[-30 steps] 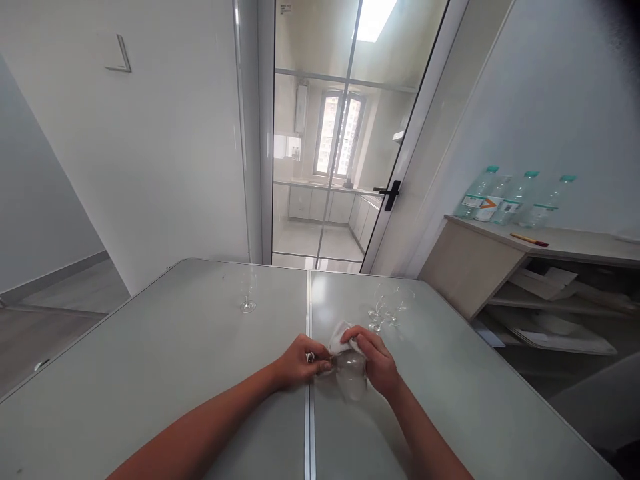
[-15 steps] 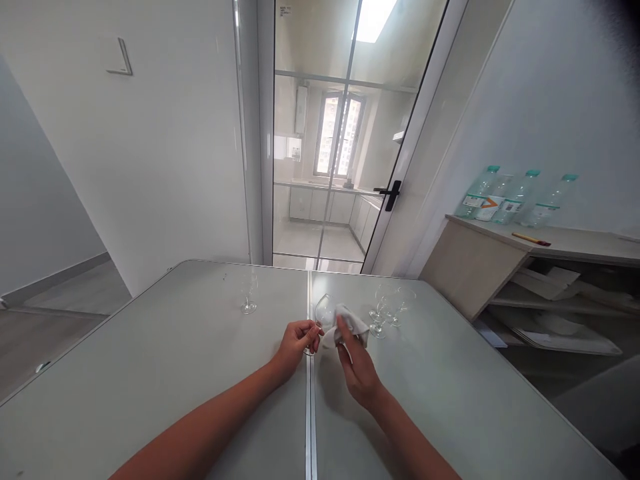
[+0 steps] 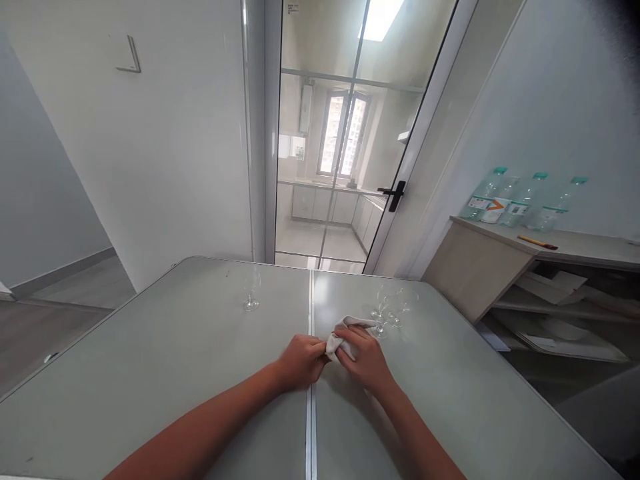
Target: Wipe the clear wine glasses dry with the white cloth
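Near the table's middle seam, my left hand [image 3: 301, 362] is closed around the stem end of a wine glass, which the hands and cloth now almost wholly hide. My right hand [image 3: 364, 357] grips a white cloth [image 3: 334, 344], its fingers bent over it and pressing it at the glass. The two hands meet just right of the seam. Beyond my right hand stands a cluster of clear stemmed glasses [image 3: 381, 329], upright and close together. One more stemmed glass [image 3: 251, 305] is upright on the left half of the table.
The grey-green table [image 3: 200, 333] fills the foreground. Behind it is a glass door [image 3: 330, 220] with a black handle [image 3: 397, 196]. At the right, a shelf unit [image 3: 463, 260] bears several plastic bottles [image 3: 520, 207] and a brush [image 3: 537, 242].
The glass bowl, visible between my hands before, is now covered. My left hand has turned over, back upward, and my right hand has folded over the cloth. The view has shifted slightly.
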Available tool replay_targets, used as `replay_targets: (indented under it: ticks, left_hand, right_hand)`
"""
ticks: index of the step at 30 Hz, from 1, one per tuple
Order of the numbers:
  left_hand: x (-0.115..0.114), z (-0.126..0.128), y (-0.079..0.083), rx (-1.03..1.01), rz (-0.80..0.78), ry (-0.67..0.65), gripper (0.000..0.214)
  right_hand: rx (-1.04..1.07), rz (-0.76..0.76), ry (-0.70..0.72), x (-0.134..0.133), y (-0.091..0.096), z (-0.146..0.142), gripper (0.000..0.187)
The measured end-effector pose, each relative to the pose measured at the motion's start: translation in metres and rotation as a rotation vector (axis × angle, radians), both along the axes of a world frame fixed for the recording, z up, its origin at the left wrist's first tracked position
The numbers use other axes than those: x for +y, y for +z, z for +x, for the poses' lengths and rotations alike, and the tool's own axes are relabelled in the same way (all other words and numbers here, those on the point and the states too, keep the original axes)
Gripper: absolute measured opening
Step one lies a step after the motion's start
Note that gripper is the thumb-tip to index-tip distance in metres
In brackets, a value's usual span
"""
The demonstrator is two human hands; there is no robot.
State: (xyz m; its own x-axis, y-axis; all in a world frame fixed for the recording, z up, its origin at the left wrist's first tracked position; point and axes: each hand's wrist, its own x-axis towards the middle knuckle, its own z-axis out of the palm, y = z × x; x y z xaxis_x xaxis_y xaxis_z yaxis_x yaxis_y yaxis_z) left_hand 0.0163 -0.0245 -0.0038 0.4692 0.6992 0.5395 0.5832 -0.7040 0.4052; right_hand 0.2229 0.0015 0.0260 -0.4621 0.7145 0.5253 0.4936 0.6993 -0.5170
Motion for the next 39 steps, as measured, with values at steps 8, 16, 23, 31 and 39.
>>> replay_targets:
  ticks: [8,16,23,31,39]
  left_hand:
    - [-0.001,-0.002,0.002,-0.094,-0.072,-0.005,0.016]
    - [0.003,0.001,0.010,-0.473,-0.429,-0.032,0.028]
    - [0.009,0.007,0.001,-0.716,-0.664,-0.102,0.039]
    - [-0.002,0.007,0.006,-0.308,-0.352,-0.037,0.035]
    - [-0.003,0.003,0.000,0.074,-0.021,0.007,0.025]
  right_hand:
    - [0.602,-0.740,0.018,0.008,-0.009,0.006,0.031]
    - [0.842,-0.835,0.009,0.003,-0.018,0.000,0.046]
    - [0.390,-0.183,-0.071,-0.004,-0.018,-0.010,0.048]
    - [0.010,0.193,-0.080,-0.005,-0.010,-0.002,0.040]
    - [0.296,-0.407,-0.117,0.006,-0.005,-0.002,0.026]
